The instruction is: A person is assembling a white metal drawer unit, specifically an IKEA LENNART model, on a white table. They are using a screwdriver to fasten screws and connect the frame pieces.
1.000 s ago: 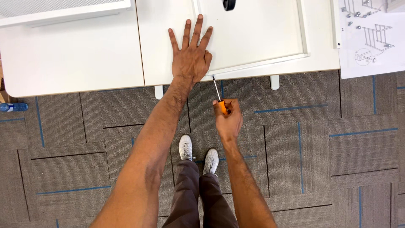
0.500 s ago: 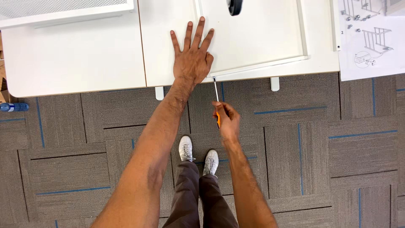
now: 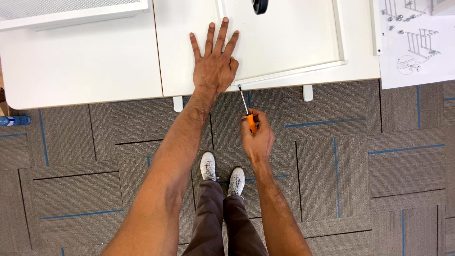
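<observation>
orange-handled screwdriver (image 3: 250,116) clenched in right hand (image 3: 257,137), tip at white panel (image 3: 284,42) edge, just beside flat, released left hand (image 3: 214,66)

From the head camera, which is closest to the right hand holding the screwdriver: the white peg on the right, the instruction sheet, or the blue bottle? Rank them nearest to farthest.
Measured from the right hand:
1. White peg, just up and to its right at the panel's edge.
2. Instruction sheet, far upper right on the floor.
3. Blue bottle, at the far left edge, beyond the left arm.
</observation>
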